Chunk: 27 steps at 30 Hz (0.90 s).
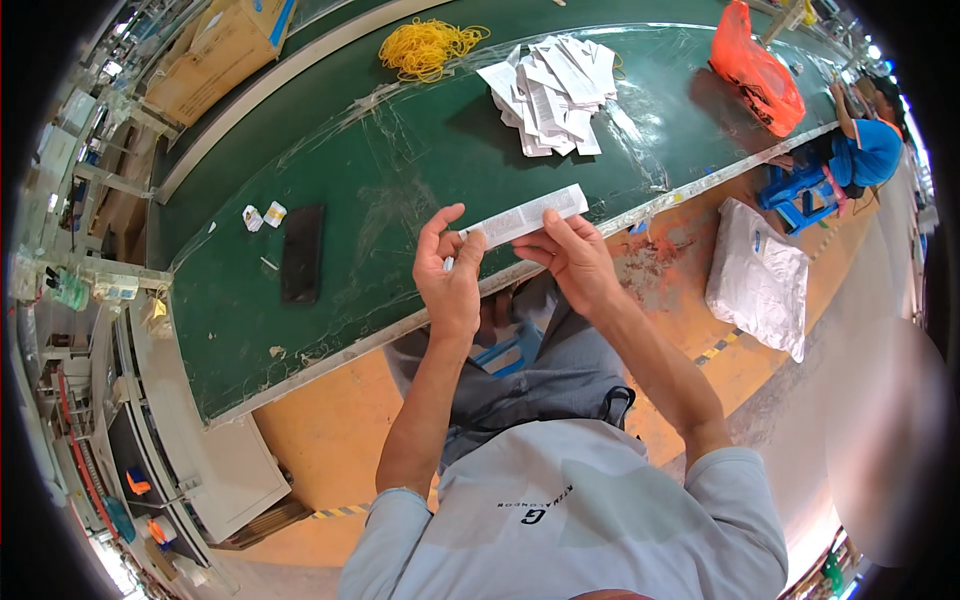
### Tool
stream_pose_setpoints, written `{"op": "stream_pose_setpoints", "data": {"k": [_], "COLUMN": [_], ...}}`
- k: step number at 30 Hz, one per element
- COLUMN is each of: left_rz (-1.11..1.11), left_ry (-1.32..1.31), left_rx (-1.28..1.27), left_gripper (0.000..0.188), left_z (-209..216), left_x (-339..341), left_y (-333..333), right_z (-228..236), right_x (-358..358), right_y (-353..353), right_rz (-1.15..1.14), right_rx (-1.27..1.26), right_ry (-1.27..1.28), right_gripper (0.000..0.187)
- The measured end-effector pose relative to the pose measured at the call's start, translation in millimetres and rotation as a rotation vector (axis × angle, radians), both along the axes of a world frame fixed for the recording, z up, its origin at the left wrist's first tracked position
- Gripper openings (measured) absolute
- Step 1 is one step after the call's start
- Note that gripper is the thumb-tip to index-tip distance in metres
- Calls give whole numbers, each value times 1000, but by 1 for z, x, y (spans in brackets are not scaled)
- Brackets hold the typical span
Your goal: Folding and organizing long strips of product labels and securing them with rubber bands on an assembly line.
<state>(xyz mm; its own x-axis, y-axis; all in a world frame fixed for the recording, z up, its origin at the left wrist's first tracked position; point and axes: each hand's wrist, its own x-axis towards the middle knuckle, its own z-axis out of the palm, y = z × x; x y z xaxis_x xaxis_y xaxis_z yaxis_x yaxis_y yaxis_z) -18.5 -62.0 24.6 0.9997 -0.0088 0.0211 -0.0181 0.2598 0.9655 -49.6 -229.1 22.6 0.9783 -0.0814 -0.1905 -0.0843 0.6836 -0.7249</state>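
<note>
A long, narrow strip of folded white printed paper (pixel 517 219) is stretched between my two hands, just above the near edge of the green table. My left hand (pixel 450 270) pinches its left end between thumb and fingers. A small white bit shows by the curled fingers of that hand; what it is I cannot make out. My right hand (pixel 572 258) grips the strip near its right end, thumb on top and fingers beneath. Beyond them lies a loose heap of similar white printed papers (pixel 556 95).
On the green table (pixel 370 240) are a tangle of yellow string (pixel 428 48), a red plastic bag (pixel 755 75), a dark flat rectangular object (pixel 302 254) and small paper scraps (pixel 263 216). A white wrapped bundle (pixel 758 275) lies on the floor. A person in blue (pixel 868 150) sits at the far right.
</note>
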Motion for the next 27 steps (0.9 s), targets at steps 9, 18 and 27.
{"op": "stream_pose_setpoints", "data": {"k": [9, 18, 27], "left_rz": [-124, -191, -202], "left_ry": [106, -324, -372], "left_rx": [95, 602, 415], "left_gripper": [23, 20, 18], "left_z": [-5, 37, 18], "left_x": [0, 17, 7], "left_y": [14, 36, 4], "right_z": [8, 30, 8], "right_x": [12, 7, 1], "right_y": [-16, 2, -9], "right_rz": [-161, 176, 298], "right_rx": [-315, -906, -899], "right_ry": [8, -140, -203], "right_gripper": [19, 19, 18]}}
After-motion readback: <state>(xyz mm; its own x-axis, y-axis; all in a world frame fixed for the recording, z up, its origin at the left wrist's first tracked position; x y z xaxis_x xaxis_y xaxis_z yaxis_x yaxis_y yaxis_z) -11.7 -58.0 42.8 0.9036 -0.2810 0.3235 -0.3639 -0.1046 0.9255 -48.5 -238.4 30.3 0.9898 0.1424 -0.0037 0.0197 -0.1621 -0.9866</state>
